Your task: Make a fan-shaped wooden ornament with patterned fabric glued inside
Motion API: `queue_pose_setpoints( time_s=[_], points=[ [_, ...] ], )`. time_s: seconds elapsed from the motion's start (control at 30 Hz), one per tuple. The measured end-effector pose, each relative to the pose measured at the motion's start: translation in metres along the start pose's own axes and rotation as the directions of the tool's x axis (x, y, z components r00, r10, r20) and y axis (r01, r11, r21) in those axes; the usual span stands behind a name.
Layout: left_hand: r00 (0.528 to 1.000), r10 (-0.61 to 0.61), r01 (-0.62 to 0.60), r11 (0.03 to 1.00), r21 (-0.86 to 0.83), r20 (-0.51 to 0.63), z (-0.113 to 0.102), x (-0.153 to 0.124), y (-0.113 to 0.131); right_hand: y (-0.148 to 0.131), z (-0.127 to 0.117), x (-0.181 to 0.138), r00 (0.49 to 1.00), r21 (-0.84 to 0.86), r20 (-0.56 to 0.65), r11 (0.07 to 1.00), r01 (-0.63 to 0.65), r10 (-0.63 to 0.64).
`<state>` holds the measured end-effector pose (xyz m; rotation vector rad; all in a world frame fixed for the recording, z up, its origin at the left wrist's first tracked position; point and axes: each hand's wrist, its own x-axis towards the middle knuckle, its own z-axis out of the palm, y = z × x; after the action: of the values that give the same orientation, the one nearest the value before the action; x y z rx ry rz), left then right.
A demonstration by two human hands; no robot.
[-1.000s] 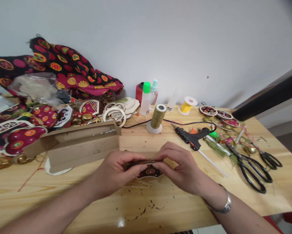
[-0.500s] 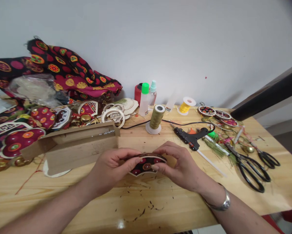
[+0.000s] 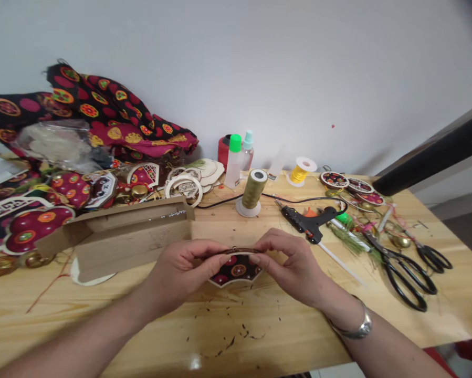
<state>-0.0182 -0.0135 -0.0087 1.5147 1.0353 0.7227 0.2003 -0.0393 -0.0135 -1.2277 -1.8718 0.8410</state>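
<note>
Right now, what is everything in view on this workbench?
fan-shaped ornament: one, red and black, between both hands
glue gun: one, black, right of centre
scissors: two, black, far right
thread spool: one, olive, centre back
yellow spool: one, yellow, by wall
squeeze bottles: two, green and teal caps, by wall
cardboard box: one, brown, left of hands
patterned fabric: one, black-red, back left
wooden table: one, pale, under everything
left hand, right hand: two, bare, gripping ornament's ends

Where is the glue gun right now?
In the head view, the black glue gun lies on the table right of centre, between the olive thread spool and the black scissors, just beyond the right hand holding the fan-shaped ornament.
</note>
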Motion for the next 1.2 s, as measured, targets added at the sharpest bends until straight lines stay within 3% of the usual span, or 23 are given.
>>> queue_pose_setpoints(
  time_s=[0.47,0.67,0.8,1.0,1.2],
  points=[
    [0.997,-0.071,0.070,0.996,0.046,0.036,-0.003,-0.001,-0.005,-0.002,0.003,0.005,0.958,0.207,0.085,0.935,-0.287,0.275],
    [0.994,-0.109,0.106,0.989,-0.106,-0.017,-0.007,0.000,-0.008,0.000,0.003,0.006,0.930,0.305,0.075,0.880,-0.365,0.360],
    [0.988,-0.136,0.118,0.969,-0.217,-0.071,-0.009,0.001,-0.013,0.000,0.000,0.008,0.909,0.395,0.046,0.829,-0.397,0.413],
    [0.995,-0.101,0.095,0.924,-0.370,0.004,-0.008,0.003,-0.016,0.003,-0.005,0.010,0.887,0.491,-0.032,0.780,-0.388,0.461],
    [0.996,-0.084,0.071,0.956,-0.286,-0.035,-0.008,0.003,-0.011,0.011,-0.002,0.010,0.879,0.512,-0.042,0.766,-0.390,0.476]
  ],
)
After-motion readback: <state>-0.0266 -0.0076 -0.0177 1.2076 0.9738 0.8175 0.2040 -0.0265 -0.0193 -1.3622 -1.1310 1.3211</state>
